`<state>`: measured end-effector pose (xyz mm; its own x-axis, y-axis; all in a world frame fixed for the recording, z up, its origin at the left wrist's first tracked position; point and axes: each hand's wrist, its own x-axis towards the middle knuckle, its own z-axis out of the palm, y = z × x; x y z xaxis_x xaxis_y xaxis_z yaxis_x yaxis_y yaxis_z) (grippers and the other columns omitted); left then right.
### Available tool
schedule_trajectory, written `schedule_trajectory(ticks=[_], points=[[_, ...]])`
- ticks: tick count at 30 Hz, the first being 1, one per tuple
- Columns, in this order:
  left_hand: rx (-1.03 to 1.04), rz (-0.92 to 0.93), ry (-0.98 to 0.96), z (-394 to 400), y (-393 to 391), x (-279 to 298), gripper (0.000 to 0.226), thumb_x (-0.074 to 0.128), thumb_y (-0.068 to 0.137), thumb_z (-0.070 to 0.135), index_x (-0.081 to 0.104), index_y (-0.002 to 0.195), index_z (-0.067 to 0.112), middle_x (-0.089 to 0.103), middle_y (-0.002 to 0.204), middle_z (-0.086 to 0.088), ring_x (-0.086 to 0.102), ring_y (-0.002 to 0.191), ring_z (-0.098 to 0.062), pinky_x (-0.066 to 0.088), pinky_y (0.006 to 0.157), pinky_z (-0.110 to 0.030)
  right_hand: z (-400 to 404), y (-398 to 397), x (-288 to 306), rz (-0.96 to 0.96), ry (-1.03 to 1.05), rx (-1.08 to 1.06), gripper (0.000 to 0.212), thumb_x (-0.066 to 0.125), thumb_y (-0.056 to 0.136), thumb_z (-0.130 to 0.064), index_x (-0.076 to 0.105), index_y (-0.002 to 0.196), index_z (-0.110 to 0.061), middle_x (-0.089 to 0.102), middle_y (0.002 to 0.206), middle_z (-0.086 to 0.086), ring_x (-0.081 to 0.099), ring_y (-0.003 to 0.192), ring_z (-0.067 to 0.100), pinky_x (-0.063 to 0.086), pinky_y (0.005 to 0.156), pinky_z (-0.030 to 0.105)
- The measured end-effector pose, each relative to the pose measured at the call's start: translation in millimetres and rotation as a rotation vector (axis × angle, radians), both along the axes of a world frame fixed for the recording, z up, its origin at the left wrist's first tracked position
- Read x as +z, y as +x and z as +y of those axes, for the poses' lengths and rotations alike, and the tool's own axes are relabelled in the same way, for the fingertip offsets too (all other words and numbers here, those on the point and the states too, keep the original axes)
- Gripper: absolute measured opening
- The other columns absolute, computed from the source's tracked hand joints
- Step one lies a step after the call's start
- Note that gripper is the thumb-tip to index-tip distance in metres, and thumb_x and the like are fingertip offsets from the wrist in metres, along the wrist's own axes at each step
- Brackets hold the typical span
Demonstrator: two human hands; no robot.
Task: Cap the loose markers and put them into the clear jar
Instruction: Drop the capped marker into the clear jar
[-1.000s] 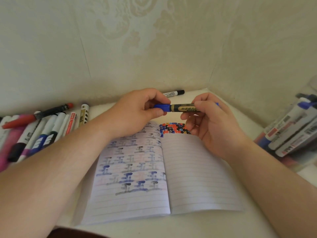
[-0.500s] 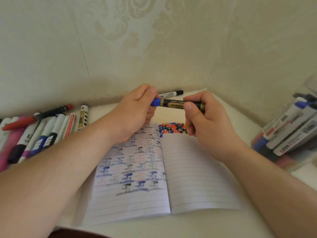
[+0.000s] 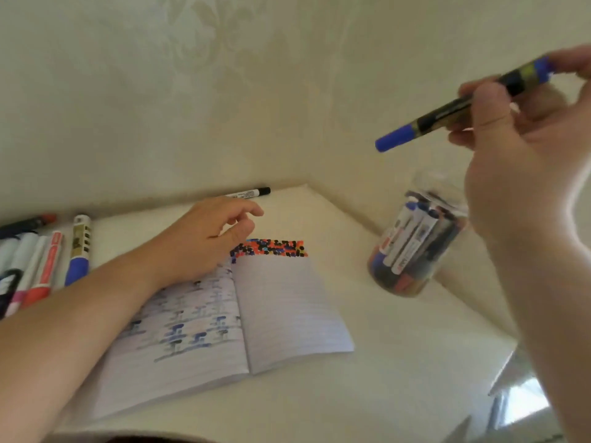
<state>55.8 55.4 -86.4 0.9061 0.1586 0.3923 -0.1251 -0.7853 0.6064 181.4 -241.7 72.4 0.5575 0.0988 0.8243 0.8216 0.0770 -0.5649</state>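
Note:
My right hand [image 3: 524, 174] holds a capped blue-and-black marker [image 3: 447, 110] up in the air, above and slightly right of the clear jar [image 3: 415, 244]. The jar stands by the right wall and has several capped markers inside. My left hand [image 3: 208, 238] rests empty on the top of the open notebook [image 3: 281, 308], fingers loosely curled. A row of loose markers [image 3: 41, 260] lies at the far left of the table. One black-capped marker [image 3: 249, 193] lies against the back wall.
The notebook lies open in the middle, with blue marks on its left page and coloured dots along its top edge. Walls close in at the back and right. The table edge drops off at the lower right.
My left hand let go of the marker and dropped onto the notebook. My right hand carried the capped marker up and to the right, over the jar. The view swung right.

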Motion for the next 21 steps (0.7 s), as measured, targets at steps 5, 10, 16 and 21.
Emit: schedule_trajectory(ticks=[5, 10, 16, 21], points=[[-0.009, -0.012, 0.009, 2, 3, -4, 0.054, 0.032, 0.093, 0.067, 0.064, 0.126, 0.038, 0.062, 0.119, 0.021, 0.053, 0.108, 0.008, 0.041, 0.086, -0.019, -65, 30, 20, 0.111, -0.046, -0.174, 0.062, 0.074, 0.092, -0.048, 0.047, 0.133, -0.009, 0.074, 0.106, 0.006, 0.076, 0.086, 0.018, 0.062, 0.076, 0.033], [-0.017, -0.019, 0.005, 2, 3, -6, 0.062, 0.028, 0.091, 0.076, 0.064, 0.125, 0.040, 0.057, 0.117, 0.034, 0.051, 0.113, 0.006, 0.041, 0.091, -0.020, -79, 35, 4, 0.205, -0.163, -0.205, 0.033, 0.065, 0.096, -0.013, 0.043, 0.105, -0.037, 0.077, 0.092, 0.006, 0.076, 0.086, 0.027, 0.062, 0.077, 0.041], [0.000, -0.007, 0.015, 5, 3, -8, 0.061, 0.027, 0.094, 0.073, 0.063, 0.129, 0.039, 0.061, 0.117, 0.021, 0.051, 0.113, 0.001, 0.037, 0.093, -0.018, -81, 35, -11, 0.168, -0.656, -0.322, 0.031, 0.075, 0.094, -0.033, 0.048, 0.092, -0.048, 0.077, 0.090, -0.009, 0.066, 0.074, 0.017, 0.049, 0.068, 0.038], [0.001, -0.003, 0.028, 6, 4, -8, 0.058, 0.025, 0.093, 0.074, 0.062, 0.125, 0.043, 0.058, 0.117, 0.028, 0.047, 0.115, 0.007, 0.034, 0.094, -0.015, -82, 34, -29, 0.111, -0.805, -0.353, 0.013, 0.064, 0.098, -0.043, 0.055, 0.095, -0.035, 0.070, 0.094, -0.016, 0.063, 0.084, 0.014, 0.042, 0.066, 0.030]])
